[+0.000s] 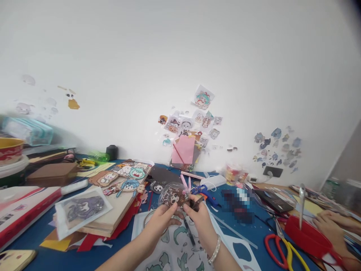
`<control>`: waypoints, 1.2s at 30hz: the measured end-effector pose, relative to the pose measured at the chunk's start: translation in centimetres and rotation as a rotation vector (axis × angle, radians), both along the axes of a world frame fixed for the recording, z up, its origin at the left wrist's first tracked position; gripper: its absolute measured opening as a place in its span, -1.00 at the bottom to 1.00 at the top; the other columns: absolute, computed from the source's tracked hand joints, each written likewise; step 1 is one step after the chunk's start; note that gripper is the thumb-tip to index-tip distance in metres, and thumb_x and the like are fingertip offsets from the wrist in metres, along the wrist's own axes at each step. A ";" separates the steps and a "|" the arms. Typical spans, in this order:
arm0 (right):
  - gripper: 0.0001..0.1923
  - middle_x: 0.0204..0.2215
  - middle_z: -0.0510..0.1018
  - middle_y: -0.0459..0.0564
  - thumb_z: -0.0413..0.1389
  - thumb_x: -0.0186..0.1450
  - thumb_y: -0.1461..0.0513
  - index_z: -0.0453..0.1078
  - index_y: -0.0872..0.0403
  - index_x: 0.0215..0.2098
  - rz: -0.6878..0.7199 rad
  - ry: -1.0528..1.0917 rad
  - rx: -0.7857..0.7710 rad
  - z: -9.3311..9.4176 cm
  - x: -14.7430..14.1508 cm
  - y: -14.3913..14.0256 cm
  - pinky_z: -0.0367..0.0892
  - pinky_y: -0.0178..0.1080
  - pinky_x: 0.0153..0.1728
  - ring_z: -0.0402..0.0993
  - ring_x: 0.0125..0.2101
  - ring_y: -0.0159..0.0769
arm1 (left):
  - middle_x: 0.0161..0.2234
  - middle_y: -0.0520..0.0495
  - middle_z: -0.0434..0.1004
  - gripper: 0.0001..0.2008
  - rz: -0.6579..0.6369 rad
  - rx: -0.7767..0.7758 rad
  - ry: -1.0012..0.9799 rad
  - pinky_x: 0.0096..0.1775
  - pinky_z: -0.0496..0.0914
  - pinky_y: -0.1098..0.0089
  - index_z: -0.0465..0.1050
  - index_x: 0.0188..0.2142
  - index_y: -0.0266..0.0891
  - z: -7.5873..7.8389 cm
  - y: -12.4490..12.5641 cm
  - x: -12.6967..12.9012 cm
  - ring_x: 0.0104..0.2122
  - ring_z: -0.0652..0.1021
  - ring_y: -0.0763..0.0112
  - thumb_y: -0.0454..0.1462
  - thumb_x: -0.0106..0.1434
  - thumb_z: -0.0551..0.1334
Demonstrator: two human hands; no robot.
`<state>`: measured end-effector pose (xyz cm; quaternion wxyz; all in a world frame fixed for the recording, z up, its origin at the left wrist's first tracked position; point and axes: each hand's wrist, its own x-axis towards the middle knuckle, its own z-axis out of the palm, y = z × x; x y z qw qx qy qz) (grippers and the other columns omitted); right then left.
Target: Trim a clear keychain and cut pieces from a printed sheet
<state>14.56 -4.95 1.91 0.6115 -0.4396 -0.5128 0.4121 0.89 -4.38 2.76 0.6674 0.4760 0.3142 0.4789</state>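
Blue table (42, 259) is crowded with paper, cartoon cut-outs and red scissors (278, 244), under a white wall (180, 56) covered with stickers. Left hand (160, 220) pinches a clear-wrapped character sticker (172, 195) above a patterned sheet (175, 248). Right hand (200, 216) is closed on a small dark tool (195, 203) touching the sticker's edge. Another person's hand (331, 222) rests at the far right.

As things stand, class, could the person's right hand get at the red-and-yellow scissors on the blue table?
Probably yes. The scissors lie uncovered just right of the right hand with nothing between, though that hand is busy pinching a character cutout.
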 end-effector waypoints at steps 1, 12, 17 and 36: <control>-0.62 -0.31 0.49 0.00 0.22 0.03 0.11 0.36 0.09 -0.21 -0.007 0.011 0.002 0.0 0.2 0.1 0.28 -0.19 -0.22 0.39 -0.26 -0.17 | -0.41 -0.15 0.51 -0.50 0.036 0.013 0.025 -0.32 0.42 0.31 0.44 -0.28 -0.35 0.1 0.1 -0.2 -0.39 0.51 0.28 0.04 -0.04 0.24; -0.70 -0.58 0.33 -0.11 0.13 0.11 0.02 0.38 0.09 -0.40 -0.076 0.106 0.043 0.6 2.7 0.7 0.17 -0.36 -0.52 0.22 -0.54 -0.37 | -0.49 -0.01 0.39 -0.49 0.057 0.377 0.285 -0.44 0.37 0.39 0.32 -0.07 -0.35 -1.3 2.1 -1.1 -0.52 0.43 0.41 -0.10 0.04 0.18; -0.71 -0.62 0.24 -0.15 0.12 0.12 0.01 0.36 0.08 -0.45 -0.087 0.087 0.046 0.3 3.1 0.8 0.12 -0.36 -0.53 0.16 -0.56 -0.38 | -0.10 -0.10 0.40 -0.40 0.021 0.690 0.660 -0.23 0.37 0.36 0.01 0.17 -0.06 -2.0 1.2 -1.1 -0.21 0.43 0.32 -0.23 0.12 0.10; -0.67 -0.55 0.40 -0.11 0.08 0.14 -0.02 0.41 0.08 -0.48 -0.131 -0.098 0.090 0.2 0.8 0.1 0.21 -0.33 -0.40 0.30 -0.45 -0.31 | 0.15 -0.31 0.06 0.21 0.175 1.119 1.062 0.08 0.11 -0.01 -0.29 0.21 -0.20 -3.0 0.7 -1.3 0.12 0.14 -0.05 -0.21 -0.35 0.43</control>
